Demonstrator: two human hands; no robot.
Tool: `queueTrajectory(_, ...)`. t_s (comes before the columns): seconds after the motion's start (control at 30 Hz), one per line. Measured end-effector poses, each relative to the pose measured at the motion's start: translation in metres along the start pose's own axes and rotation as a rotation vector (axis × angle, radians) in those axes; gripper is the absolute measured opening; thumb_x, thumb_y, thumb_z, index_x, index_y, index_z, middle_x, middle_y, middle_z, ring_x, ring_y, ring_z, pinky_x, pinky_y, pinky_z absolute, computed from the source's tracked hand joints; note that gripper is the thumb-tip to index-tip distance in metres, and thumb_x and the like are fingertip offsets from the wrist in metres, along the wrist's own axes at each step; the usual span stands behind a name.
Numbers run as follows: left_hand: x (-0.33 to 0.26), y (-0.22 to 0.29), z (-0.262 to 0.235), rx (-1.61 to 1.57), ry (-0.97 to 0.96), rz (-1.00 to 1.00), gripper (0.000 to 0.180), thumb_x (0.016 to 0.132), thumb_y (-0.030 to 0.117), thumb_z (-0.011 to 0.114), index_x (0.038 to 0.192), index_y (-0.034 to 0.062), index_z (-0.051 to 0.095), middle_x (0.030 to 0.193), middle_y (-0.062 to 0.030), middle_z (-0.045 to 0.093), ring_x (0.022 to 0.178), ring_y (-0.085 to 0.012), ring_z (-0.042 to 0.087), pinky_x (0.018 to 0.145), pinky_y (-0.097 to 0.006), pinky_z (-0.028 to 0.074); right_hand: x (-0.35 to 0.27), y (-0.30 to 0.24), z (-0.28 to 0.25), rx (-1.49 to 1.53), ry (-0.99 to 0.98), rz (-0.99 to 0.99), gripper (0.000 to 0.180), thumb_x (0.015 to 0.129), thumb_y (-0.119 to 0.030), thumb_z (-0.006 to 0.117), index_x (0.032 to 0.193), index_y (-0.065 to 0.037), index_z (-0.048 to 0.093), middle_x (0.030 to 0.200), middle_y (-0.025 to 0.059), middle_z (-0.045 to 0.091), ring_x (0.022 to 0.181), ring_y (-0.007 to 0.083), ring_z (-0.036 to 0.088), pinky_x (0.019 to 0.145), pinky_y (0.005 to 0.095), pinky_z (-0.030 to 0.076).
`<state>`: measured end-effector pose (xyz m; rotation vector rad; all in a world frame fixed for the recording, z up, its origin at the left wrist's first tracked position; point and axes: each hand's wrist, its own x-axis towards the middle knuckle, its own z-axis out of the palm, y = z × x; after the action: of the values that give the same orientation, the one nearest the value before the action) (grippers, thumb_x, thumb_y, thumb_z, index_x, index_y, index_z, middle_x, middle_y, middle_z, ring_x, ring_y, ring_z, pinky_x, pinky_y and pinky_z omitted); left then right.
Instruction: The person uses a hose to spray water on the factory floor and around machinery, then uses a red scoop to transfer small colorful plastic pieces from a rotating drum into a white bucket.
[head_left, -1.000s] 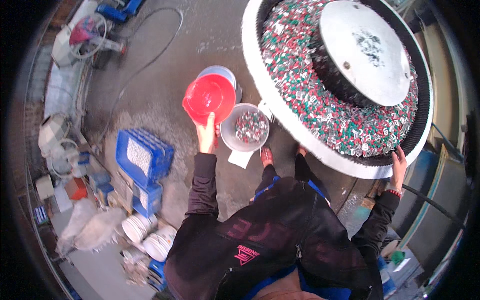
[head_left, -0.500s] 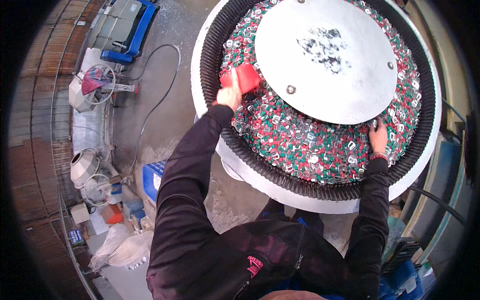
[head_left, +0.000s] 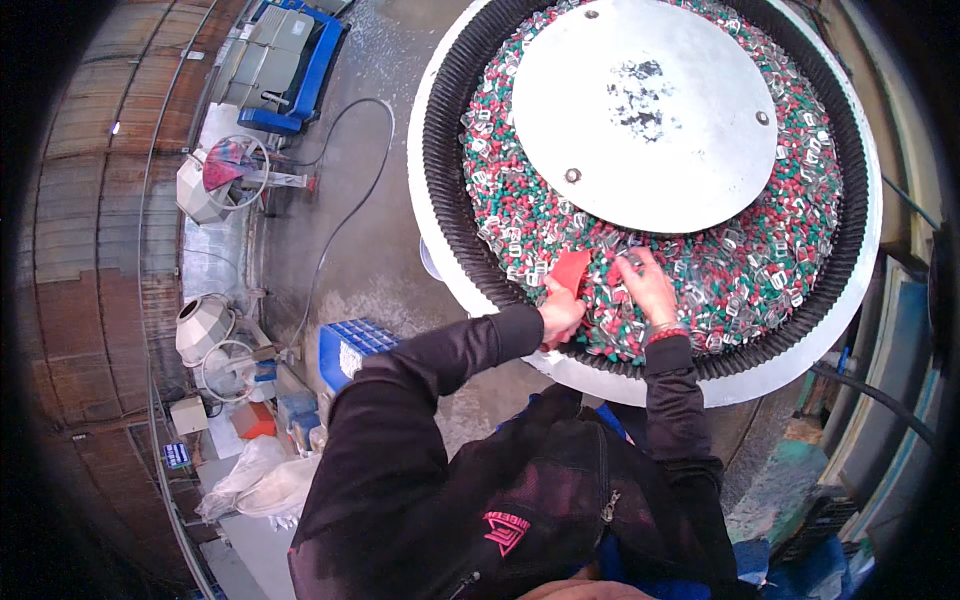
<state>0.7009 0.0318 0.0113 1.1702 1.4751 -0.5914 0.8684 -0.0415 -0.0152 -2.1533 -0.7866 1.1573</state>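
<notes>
My left hand (head_left: 561,316) is closed around a red plastic scoop (head_left: 569,270), tilted low over the near left part of a round vibratory tub (head_left: 440,215). A mix of small red and green tumbling pieces (head_left: 545,212) and many metal buckles (head_left: 778,280) fills the tub. Just right of the scoop, my right hand (head_left: 651,288) reaches down to the mix with its fingers bent together. A small dark bit shows at those fingertips, too small to name. The scoop's inside is mostly hidden from view.
A white round cover (head_left: 640,120) with bolts sits over the tub's middle. On the floor to the left stands a blue crate (head_left: 350,350). Beyond it are machines with handwheels (head_left: 232,172), a cable (head_left: 375,180) and white sacks (head_left: 265,480).
My left hand has brought the scoop from the tub's left side toward the near middle. My right hand has moved left from the cover's right edge to beside the scoop.
</notes>
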Motion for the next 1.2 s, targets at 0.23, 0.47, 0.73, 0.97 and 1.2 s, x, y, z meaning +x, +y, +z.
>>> queueTrajectory(0.23, -0.015, -0.021, -0.009, -0.769, -0.518, -0.005, 0.009, 0.090, 0.014, 0.042, 0.082, 0.0088, 0.042, 0.056, 0.0022, 0.041, 0.042, -0.0048, 0.037, 0.036, -0.021, 0.032, -0.010, -0.016, -0.034, 0.271, -0.233, -0.098, 0.028, 0.072, -0.027, 0.066, 0.093, -0.008, 0.061, 0.074, 0.0089, 0.064, 0.063, 0.0179, 0.064, 0.059, 0.0295, 0.049)
queueTrajectory(0.47, -0.053, -0.059, -0.039, -0.931, -0.580, 0.158, 0.006, 0.083, 0.008, 0.042, 0.080, 0.0089, 0.037, 0.058, 0.0007, 0.040, 0.043, -0.0059, 0.038, 0.037, -0.020, 0.033, -0.038, 0.060, -0.093, -0.224, 0.233, -0.145, 0.075, 0.069, -0.032, 0.069, 0.133, -0.014, 0.036, 0.127, 0.0261, 0.041, 0.116, 0.0351, 0.041, 0.096, 0.0405, 0.034)
queueTrajectory(0.73, -0.114, -0.107, -0.086, -1.101, -0.671, 0.282, 0.007, 0.083, 0.009, 0.045, 0.082, 0.0084, 0.038, 0.059, 0.0021, 0.038, 0.045, -0.0051, 0.036, 0.039, -0.020, 0.031, -0.069, 0.069, -0.079, -0.078, 0.401, -0.224, 0.073, 0.073, -0.017, 0.061, 0.137, -0.007, 0.027, 0.136, 0.0204, 0.034, 0.127, 0.0314, 0.031, 0.103, 0.0367, 0.027)
queueTrajectory(0.97, -0.167, -0.187, -0.150, -1.086, -0.581, 0.495, 0.021, 0.087, 0.025, 0.052, 0.082, 0.0072, 0.043, 0.060, 0.0055, 0.037, 0.046, -0.0024, 0.033, 0.039, -0.017, 0.028, -0.081, 0.028, -0.037, -0.072, 0.398, -0.237, 0.070, 0.077, -0.020, 0.060, 0.136, -0.003, 0.028, 0.136, 0.0208, 0.033, 0.126, 0.0304, 0.033, 0.104, 0.0346, 0.025)
queueTrajectory(1.2, -0.162, -0.287, -0.191, -1.088, -0.074, 0.439, 0.009, 0.085, 0.013, 0.049, 0.085, 0.0086, 0.040, 0.061, 0.0022, 0.040, 0.048, -0.0047, 0.037, 0.040, -0.019, 0.031, -0.110, 0.015, -0.013, -0.015, 0.377, -0.279, 0.068, 0.080, -0.015, 0.059, 0.136, 0.000, 0.025, 0.138, 0.0187, 0.032, 0.125, 0.0239, 0.035, 0.101, 0.0302, 0.027)
